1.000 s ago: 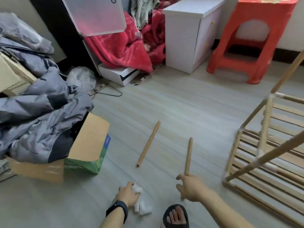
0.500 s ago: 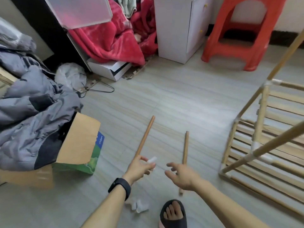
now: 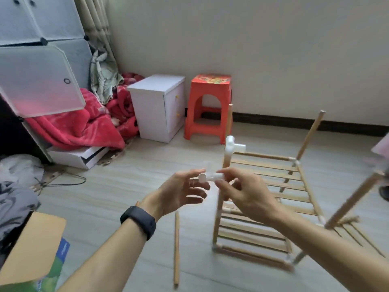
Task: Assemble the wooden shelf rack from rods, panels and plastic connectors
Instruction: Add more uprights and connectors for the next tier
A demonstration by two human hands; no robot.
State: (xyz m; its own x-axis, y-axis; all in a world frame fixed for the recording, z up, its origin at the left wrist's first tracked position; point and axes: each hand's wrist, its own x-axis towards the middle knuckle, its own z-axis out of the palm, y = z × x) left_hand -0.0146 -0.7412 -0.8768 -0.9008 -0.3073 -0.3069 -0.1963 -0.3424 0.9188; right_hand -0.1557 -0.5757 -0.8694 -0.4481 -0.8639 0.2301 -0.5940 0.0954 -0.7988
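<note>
We hold a white plastic connector (image 3: 210, 177) in the air between our two hands, in front of us and above the floor (image 3: 136, 178). Our right hand (image 3: 245, 193) pinches its right end between thumb and forefinger. Our left hand (image 3: 181, 192), with a black wristband (image 3: 139, 221) on the wrist, closes thumb and curled fingers on its left end, though the blur hides how firm that grip is. Just behind the hands, the partly built wooden rack (image 3: 263, 164) stands on the floor toward its right side, with slatted panels joined to upright rods. A second connector (image 3: 232, 147) sits on top of the rack's near left post. One loose rod (image 3: 176, 249) lies on the floor below our hands, just left of the rack. By the far wall stand a red stool (image 3: 208, 106) and a white cabinet (image 3: 157, 106), and a cardboard box (image 3: 31, 247) sits at the near left.
</note>
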